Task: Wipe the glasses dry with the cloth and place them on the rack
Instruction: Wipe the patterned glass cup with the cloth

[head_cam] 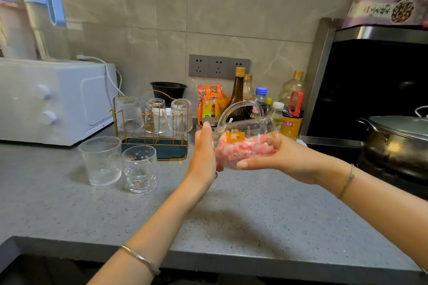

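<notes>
A clear glass mug with a handle lies on its side in the air above the counter. A pink and white cloth is stuffed inside it. My left hand holds the mug's base end. My right hand reaches into its mouth, fingers on the cloth. A gold wire rack at the back holds three glasses upside down. In front of the rack stand a ribbed glass and a spotted glass, both upright on the grey counter.
A white toaster oven fills the left, with a blue-handled jug on top. Sauce bottles and a black bowl line the wall. At the right a stove carries a steel pot.
</notes>
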`<act>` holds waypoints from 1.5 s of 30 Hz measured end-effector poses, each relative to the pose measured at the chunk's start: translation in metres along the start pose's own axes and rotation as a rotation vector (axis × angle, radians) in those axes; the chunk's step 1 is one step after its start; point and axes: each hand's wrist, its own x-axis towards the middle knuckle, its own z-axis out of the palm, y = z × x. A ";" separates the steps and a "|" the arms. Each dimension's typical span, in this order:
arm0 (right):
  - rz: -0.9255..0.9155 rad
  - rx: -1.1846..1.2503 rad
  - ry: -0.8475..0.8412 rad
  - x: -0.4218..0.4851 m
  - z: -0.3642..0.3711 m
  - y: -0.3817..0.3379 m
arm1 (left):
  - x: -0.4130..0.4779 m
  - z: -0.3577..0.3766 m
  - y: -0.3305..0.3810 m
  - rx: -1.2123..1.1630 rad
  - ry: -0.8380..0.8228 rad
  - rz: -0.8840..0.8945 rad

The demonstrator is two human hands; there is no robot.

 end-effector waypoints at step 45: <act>0.108 0.527 0.065 0.007 0.001 0.007 | 0.003 -0.022 -0.009 0.259 0.040 0.698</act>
